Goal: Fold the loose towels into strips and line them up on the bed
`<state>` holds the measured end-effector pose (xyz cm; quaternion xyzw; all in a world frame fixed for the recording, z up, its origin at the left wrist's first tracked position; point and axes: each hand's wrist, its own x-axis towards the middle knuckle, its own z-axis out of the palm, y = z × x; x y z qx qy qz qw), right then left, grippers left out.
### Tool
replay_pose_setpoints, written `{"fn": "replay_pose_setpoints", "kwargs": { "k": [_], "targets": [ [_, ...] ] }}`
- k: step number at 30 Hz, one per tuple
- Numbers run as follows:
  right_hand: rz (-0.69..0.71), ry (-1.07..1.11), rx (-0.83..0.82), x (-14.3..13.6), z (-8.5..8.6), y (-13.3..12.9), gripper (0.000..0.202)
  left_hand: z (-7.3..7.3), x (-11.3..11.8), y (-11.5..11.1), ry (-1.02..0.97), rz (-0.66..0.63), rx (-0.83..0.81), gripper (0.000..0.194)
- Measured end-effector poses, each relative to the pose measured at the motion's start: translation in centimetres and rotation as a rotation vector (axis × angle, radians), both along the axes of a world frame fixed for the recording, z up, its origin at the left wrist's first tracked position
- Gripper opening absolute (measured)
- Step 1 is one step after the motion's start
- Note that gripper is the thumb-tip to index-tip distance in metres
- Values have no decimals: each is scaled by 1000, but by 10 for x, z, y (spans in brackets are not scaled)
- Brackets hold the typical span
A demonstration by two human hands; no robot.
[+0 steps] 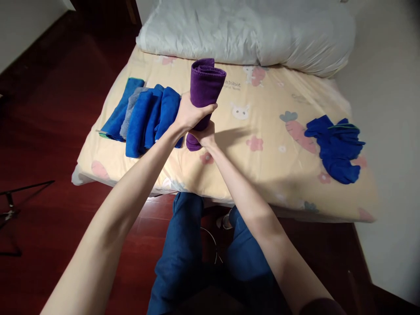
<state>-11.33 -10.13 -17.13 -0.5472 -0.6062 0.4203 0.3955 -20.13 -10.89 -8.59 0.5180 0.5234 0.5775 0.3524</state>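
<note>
A purple towel [207,85], folded into a thick roll, stands tilted above the bed in both my hands. My left hand [193,111] wraps round its middle, thumb across the front. Lower down, my right hand [206,134] grips it near the bottom end. Left of my hands lies a row of folded towels: several blue towels [139,124] and a grey towel [131,107] tucked among them. Far to the right, a crumpled blue towel [341,146] with a green edge lies in a loose heap.
The bed [269,170] has a pale yellow sheet printed with rabbits, carrots and flowers. A bulky white quilt [243,35] is bunched along its back. A wall [387,131] borders the right side. On the dark red floor [49,144] at left stands a thin black stand [11,201].
</note>
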Motion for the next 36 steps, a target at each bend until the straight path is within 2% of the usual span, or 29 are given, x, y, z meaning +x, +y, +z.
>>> {"fn": "replay_pose_setpoints", "kwargs": {
  "k": [4, 10, 13, 18, 21, 23, 26, 28, 30, 33, 36],
  "targets": [
    [20, 18, 12, 0, -2, -2, 46, 1, 1, -1, 20, 9, -12, 41],
    [32, 10, 17, 1, -13, -2, 54, -12, 2, 1, 16, 32, -14, 36],
    [37, 15, 89, 0, -21, 8, 73, -13, 0, 8, 21, 39, 13, 36],
    [3, -67, 184, 13, -43, 29, 125, -9, -14, 27, 19, 70, 145, 62],
    [33, -130, 138, 27, -64, 27, 135, -19, -22, 36, 68, 65, 138, 71],
    [28, -148, 96, 33, -80, 18, 128, -36, -24, 42, 115, 85, 128, 74],
    [48, -143, 87, 31, -100, 3, 97, -71, -21, 55, 209, 99, 84, 72],
    [77, -157, 120, 26, -107, -5, 73, -95, -15, 62, 285, 59, -9, 69],
    [83, -207, 151, 21, -108, -9, 57, -114, -6, 65, 372, 13, -166, 67],
    [74, -322, 179, 20, -103, -11, 48, -126, 7, 66, 528, -29, -396, 75],
    [154, -428, 207, 26, -99, -7, 46, -131, 5, 72, 667, -67, -452, 86]
  ]
}}
